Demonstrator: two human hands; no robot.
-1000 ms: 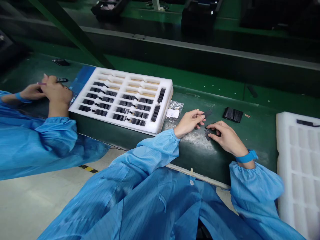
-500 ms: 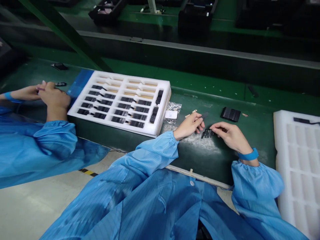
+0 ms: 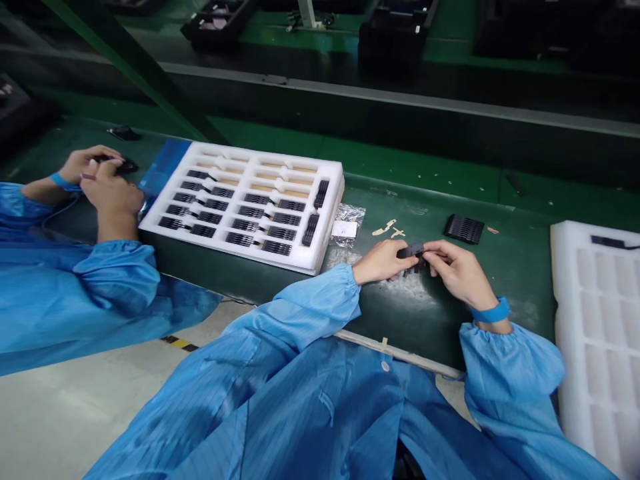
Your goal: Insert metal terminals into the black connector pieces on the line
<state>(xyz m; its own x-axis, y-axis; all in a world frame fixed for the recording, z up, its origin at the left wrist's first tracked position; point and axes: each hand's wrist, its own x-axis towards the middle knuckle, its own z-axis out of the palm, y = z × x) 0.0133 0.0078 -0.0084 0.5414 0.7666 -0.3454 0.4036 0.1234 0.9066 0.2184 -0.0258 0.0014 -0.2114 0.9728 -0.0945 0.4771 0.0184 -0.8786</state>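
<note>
My left hand (image 3: 383, 261) and my right hand (image 3: 457, 270) meet over the green bench (image 3: 500, 267), both pinching one small black plastic part (image 3: 411, 252) between their fingertips. A blue band sits on my right wrist. To the left lies a white foam tray (image 3: 240, 203) with several black parts in its slots. A stack of black parts (image 3: 465, 229) rests beyond my right hand. Small beige scraps (image 3: 387, 229) lie just past my fingers.
A clear plastic bag (image 3: 346, 225) lies beside the foam tray. A second white foam tray (image 3: 597, 320) stands at the right edge. At the left, a co-worker in a blue coat has both hands (image 3: 100, 180) on a small dark item. Dark bins stand across the line.
My hands have come together: the left brought its dark piece onto the part under my right fingers, and both now grip it. The co-worker's hands shifted slightly.
</note>
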